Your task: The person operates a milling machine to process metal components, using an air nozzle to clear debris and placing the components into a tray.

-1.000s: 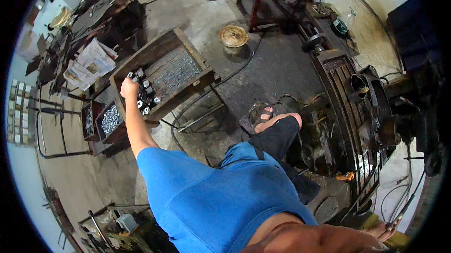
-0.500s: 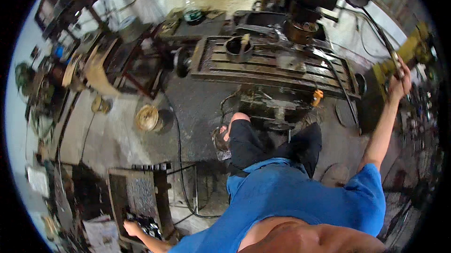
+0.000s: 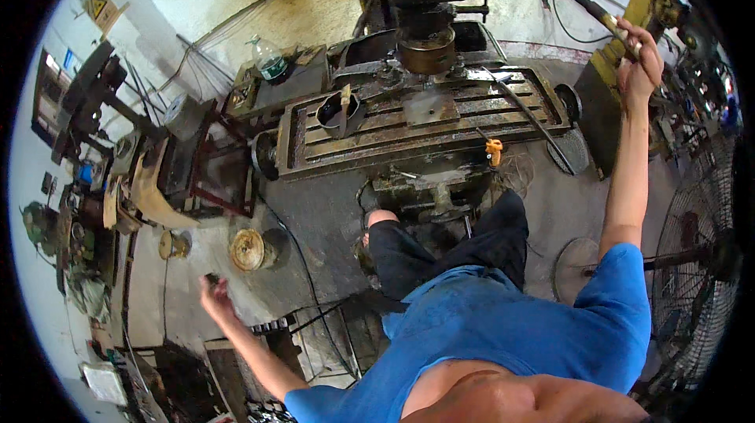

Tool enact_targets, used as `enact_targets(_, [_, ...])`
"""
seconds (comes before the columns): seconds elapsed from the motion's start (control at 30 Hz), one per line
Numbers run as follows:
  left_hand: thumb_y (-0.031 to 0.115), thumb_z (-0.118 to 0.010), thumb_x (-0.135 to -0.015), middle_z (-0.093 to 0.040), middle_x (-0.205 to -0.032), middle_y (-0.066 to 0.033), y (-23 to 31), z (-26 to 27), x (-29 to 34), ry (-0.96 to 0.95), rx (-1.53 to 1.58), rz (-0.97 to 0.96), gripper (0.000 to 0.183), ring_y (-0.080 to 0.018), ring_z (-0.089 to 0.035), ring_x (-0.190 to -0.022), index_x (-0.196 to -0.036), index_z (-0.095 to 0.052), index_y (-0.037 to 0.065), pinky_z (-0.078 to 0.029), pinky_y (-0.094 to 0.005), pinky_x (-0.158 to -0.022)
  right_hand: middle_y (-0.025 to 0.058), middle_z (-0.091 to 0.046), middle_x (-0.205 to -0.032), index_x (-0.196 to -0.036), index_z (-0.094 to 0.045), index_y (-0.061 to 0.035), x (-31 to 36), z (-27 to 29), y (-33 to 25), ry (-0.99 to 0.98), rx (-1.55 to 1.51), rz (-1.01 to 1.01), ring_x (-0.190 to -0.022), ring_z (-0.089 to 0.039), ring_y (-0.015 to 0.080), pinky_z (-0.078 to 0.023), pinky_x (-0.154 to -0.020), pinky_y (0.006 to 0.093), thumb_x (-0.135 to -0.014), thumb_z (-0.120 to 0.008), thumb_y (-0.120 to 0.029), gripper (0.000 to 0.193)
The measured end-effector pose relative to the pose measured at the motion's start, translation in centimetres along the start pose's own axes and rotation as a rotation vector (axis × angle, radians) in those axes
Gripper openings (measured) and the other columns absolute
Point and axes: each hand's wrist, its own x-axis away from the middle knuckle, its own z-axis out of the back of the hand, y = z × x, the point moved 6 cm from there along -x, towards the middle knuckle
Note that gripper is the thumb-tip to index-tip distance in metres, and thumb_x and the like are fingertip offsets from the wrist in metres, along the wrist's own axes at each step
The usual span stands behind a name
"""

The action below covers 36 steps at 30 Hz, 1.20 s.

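Observation:
My right hand [image 3: 641,65] is raised at the far right, its fingers wrapped round a long lever [image 3: 586,5] that runs toward the head of a milling machine [image 3: 427,49]. Out to the left, my left hand [image 3: 216,301] is above the floor, pinching a small dark piece [image 3: 211,277] whose kind is too small to make out. Below that hand is a box [image 3: 224,372] of dark metal parts, partly covered by my forearm. The machine's slotted table [image 3: 354,156] lies ahead of me, with a flat metal block [image 3: 431,108] under the head.
A pot [image 3: 330,126] with a brush [image 3: 344,101] stands on the slotted table. A dark tube [image 3: 535,120] lies across its right part, near an orange-yellow tool [image 3: 494,151]. A bucket [image 3: 250,250] and a cable [image 3: 303,262] are on the floor. A fan [image 3: 700,258] stands right.
My left hand has come up and forward out of the box, now with the small dark piece. My right hand stays on the lever. The view has shifted.

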Motion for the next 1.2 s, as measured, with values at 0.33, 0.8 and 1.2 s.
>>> enact_targets(0.33, [0.024, -0.051, -0.086, -0.061, -0.076, -0.0125, -15.5, -12.1, -5.1, -0.299, 0.043, 0.468, 0.023, -0.0252, -0.059, -0.060, -0.091, -0.056, 0.002, -0.051, -0.0368, -0.058, 0.0122, -0.056, -0.086, -0.103, -0.054, 0.0067, -8.5, -1.8, -3.4, -0.115, 0.135, 0.196, -0.063, -0.046, 0.0194, -0.041, -0.059, 0.0305, -0.079, -0.052, -0.003, 0.026])
enact_targets(0.8, [0.018, -0.053, -0.082, -0.059, -0.087, -0.0164, -9.7, -8.1, -0.8, -0.132, -0.049, 0.322, 0.025, -0.0310, -0.059, -0.073, -0.096, -0.052, -0.003, -0.051, -0.0415, -0.067, 0.0034, -0.058, -0.074, -0.082, -0.059, -0.0011, 41.6, 1.6, 22.7, -0.214, 0.330, -1.236, -0.067, -0.051, 0.0150, -0.041, -0.064, 0.0295, -0.067, -0.060, -0.015, 0.020])
enact_targets(1.2, [0.019, -0.056, -0.080, -0.056, -0.077, -0.0139, -13.6, -3.2, -0.1, -0.103, 0.083, 0.400, 0.023, -0.0272, -0.056, -0.060, -0.093, -0.052, 0.000, -0.048, -0.0386, -0.055, 0.0104, -0.055, -0.092, -0.111, -0.046, -0.0022, 32.1, -4.9, 14.5, -0.093, -0.200, -1.006, -0.047, -0.050, 0.0117, -0.041, -0.042, 0.0246, -0.059, -0.057, -0.014, 0.054])
